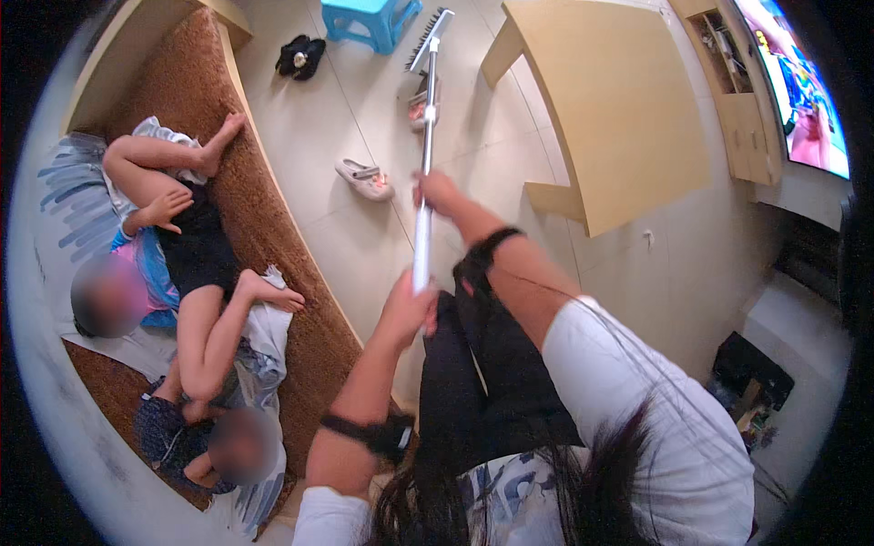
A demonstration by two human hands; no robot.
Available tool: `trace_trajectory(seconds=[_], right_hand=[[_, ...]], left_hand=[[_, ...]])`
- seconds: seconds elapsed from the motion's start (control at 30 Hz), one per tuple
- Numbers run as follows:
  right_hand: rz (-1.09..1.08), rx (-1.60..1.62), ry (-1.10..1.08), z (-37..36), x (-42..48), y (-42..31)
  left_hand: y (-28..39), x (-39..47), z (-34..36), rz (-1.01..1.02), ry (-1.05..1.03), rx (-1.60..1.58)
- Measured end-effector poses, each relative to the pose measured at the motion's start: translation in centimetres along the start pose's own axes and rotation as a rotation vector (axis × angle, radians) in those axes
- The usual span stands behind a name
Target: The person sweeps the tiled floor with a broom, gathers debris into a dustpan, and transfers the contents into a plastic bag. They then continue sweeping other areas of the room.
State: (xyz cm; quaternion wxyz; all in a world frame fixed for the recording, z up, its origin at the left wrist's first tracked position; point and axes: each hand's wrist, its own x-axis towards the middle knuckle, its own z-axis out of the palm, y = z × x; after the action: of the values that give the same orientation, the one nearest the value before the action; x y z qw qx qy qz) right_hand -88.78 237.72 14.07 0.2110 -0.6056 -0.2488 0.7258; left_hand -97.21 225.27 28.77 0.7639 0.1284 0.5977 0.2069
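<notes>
Both of my hands grip the long silver pole [428, 147] of a floor brush. My left hand [406, 308] is wrapped around its near end, close to my legs. Farther along, my right hand [440, 193] holds the pole about midway. At the far end, the wide brush head [431, 42] with dark bristles is at the tiled floor [328, 130], near a blue plastic stool. A pinkish shoe [418, 112] lies partly hidden behind the pole. To the left of my right hand rests a light-coloured clog [365, 179].
Two people [205, 341] lie on a brown-covered sofa [321, 341] at the left. The blue stool [369, 20] and a black slipper [300, 58] are ahead. A wooden table [614, 102] stands right, near a cabinet [748, 136] and lit screen [799, 89]. A white scrap [649, 237] lies on the floor.
</notes>
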Motion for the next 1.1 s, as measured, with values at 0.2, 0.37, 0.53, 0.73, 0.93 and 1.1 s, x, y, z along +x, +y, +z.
trace_trajectory(seconds=[0.2,0.37,0.53,0.73,0.93,1.1], right_hand=[[-0.052,-0.084,-0.017,1.2,-2.0,6.8],[0.315,0.054,-0.106,6.6,-20.0,9.8],[0.872,0.547,-0.247,7.7,-27.0,7.8],[0.483,0.258,-0.364,6.0,-21.3,6.3],[0.427,0.316,-0.395,7.8,-9.7,6.0],[0.492,-0.043,-0.448,7.1,-15.5,11.7]], left_hand=[[-4.5,-1.5,-1.9,-0.084,0.049,0.179],[-6.8,-18.1,-3.9,-0.550,-0.027,-0.149],[-6.0,-27.1,-1.4,-0.577,0.121,-0.146],[-9.2,-22.3,0.1,-0.330,0.232,0.177],[-2.2,-11.3,1.8,-0.287,0.401,0.169],[-5.2,-14.9,2.4,-0.391,0.317,0.103]])
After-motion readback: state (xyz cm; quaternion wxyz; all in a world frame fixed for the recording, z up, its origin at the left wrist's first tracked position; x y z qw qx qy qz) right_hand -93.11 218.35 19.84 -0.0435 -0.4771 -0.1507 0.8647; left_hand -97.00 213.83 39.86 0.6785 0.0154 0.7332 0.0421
